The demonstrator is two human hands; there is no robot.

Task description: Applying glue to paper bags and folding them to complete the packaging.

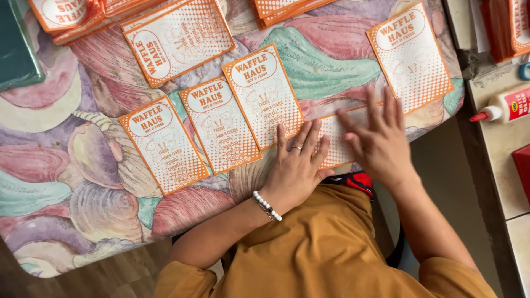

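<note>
Both my hands lie flat on one orange-and-white printed card (pixel 335 132) near the table's front edge. My left hand (pixel 295 168), with a ring and a beaded bracelet, presses its left part, fingers spread. My right hand (pixel 378 138) is flat on its right part and looks blurred. To the left lie three similar cards in a row: one (pixel 264 95), another (pixel 221 126) and a third (pixel 164 146). A further card (pixel 409 55) lies beyond my right hand.
The tablecloth (pixel 66 182) has a pastel shell pattern. More cards (pixel 179 38) and stacks (pixel 66 16) lie along the far edge. A white glue bottle with a red tip (pixel 505 107) lies on a side counter at right. A dark green object (pixel 16 49) is at far left.
</note>
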